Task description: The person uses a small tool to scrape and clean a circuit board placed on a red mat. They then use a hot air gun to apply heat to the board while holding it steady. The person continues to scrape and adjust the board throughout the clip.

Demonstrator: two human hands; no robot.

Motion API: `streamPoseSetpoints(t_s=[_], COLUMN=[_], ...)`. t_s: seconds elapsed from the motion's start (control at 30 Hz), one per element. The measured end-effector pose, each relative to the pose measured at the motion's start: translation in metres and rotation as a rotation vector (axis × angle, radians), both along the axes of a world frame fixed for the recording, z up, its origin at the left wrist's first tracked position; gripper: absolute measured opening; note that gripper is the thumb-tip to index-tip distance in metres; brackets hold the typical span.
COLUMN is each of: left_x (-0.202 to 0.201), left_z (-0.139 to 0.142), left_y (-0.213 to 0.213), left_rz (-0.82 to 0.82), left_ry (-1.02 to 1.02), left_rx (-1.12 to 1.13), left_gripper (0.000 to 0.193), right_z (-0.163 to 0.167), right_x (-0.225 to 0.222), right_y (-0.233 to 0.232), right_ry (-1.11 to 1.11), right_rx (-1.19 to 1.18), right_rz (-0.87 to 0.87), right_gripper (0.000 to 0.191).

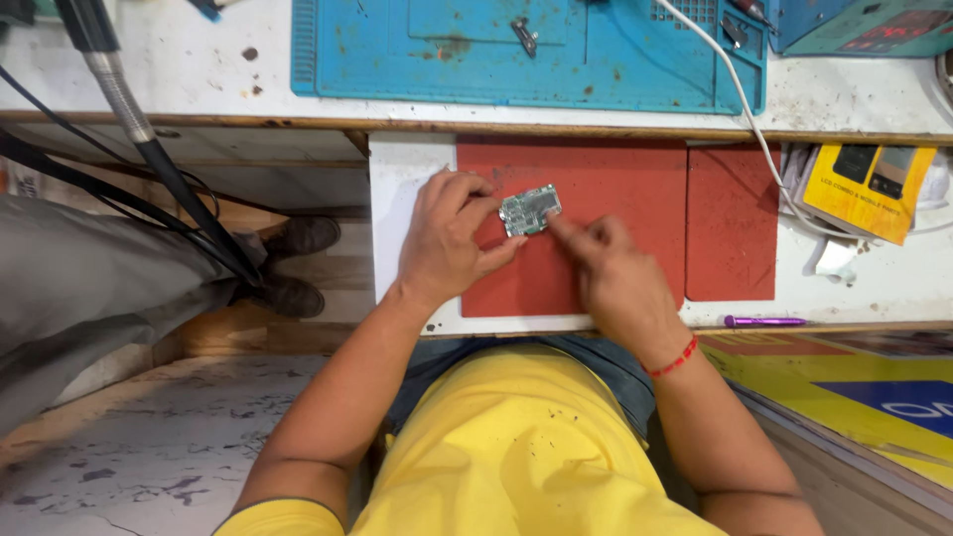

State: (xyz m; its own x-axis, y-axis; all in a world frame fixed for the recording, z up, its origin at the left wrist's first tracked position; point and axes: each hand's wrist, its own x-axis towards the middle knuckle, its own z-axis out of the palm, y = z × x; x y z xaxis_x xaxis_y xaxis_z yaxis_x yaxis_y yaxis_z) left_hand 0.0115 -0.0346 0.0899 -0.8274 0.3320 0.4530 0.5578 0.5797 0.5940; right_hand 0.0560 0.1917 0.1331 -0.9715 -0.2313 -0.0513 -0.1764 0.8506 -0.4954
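A small silver circuit board (530, 209) lies on a red mat (615, 179) on a white pull-out shelf. My left hand (447, 238) pinches the board's left edge between fingers and thumb. From the right, my right hand (613, 268) has its index fingertip against the board's right corner. That wrist wears a red thread band (672, 361).
A second red mat (733, 223) lies to the right. A purple pen (764, 322) rests at the shelf's front edge. Yellow boxes (869, 189) and a white cable (754, 119) sit at right. A blue work mat (526, 50) with tweezers lies above. Another person's legs and shoes (298, 263) are at left.
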Motion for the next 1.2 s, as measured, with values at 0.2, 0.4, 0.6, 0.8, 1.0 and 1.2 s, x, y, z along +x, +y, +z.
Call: streamPoseSetpoints(t_s=[0.2,0.4,0.6,0.8,1.0,1.2], left_x=[0.0,-0.001,0.001,0.0,0.001,0.0], left_z=[0.002,0.003,0.003,0.005,0.002,0.001], left_y=[0.0,0.0,0.001,0.0,0.001,0.0], left_rz=[0.002,0.01,0.015,0.016,0.009,-0.01], left_ry=[-0.012,-0.026,-0.016,-0.004,-0.007,-0.001], left_rx=[-0.028,-0.049,-0.045,-0.044,-0.033,-0.014], left_gripper=[0.046,0.046,0.048,0.051,0.049,0.047], right_z=[-0.001,0.001,-0.001,-0.002,0.0,0.001], right_x=[0.0,0.002,0.002,0.001,0.001,0.001], right_y=[-0.001,-0.001,-0.011,-0.009,0.001,-0.001], right_ry=[-0.019,0.039,-0.033,-0.021,0.003,0.003], right_rx=[0.032,-0.011,-0.015,0.0,0.048,-0.002], right_rz=[-0.029,-0.014,0.029,0.087,0.02,-0.013], right_gripper=[0.05,0.054,0.052,0.055,0.052,0.044])
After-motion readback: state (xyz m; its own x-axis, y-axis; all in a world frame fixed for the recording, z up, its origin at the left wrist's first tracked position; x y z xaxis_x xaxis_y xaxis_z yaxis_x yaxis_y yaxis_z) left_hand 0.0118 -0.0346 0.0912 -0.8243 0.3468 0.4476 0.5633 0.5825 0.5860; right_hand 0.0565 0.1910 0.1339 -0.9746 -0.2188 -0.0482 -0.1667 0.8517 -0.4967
